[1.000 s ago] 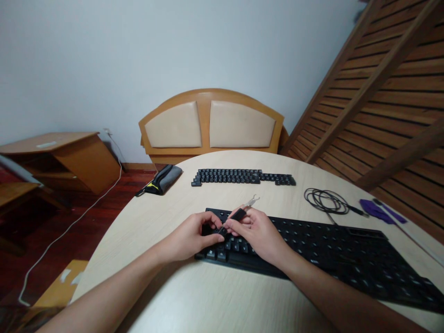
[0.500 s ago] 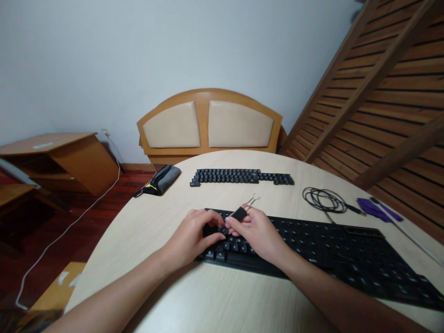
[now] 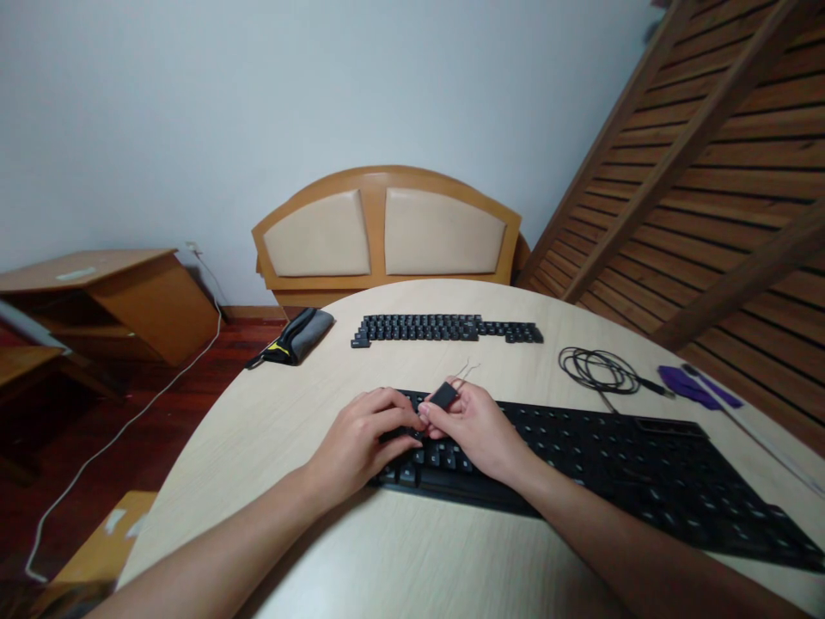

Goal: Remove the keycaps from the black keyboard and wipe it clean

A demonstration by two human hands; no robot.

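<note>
Left grip: the left hand [image 3: 361, 434] is narrow, thumb and fingertips pinched about a small black plastic keycap [image 3: 418, 435] over the keyboard's left end; fingers cover most of the keycap.
Right grip: the right hand [image 3: 486, 430] holds a puller with a black block handle [image 3: 443, 395] and thin wire prongs; prong tips are faint, pointing to the worktop's far edge.
Keyboard: long black plastic keyboard [image 3: 619, 481], from mid-worktop toward the right edge; hands hide its left end, the right forearm crosses its near side, key legends mostly unreadable.
Keycap rows: loose black keycaps [image 3: 418, 328], near the far edge.
Worktop: round, pale wood-grain worktop [image 3: 309, 559]; near edge out of frame.
Open room: surface shows between keycap rows and keyboard, and from left forearm to curved left edge.
</note>
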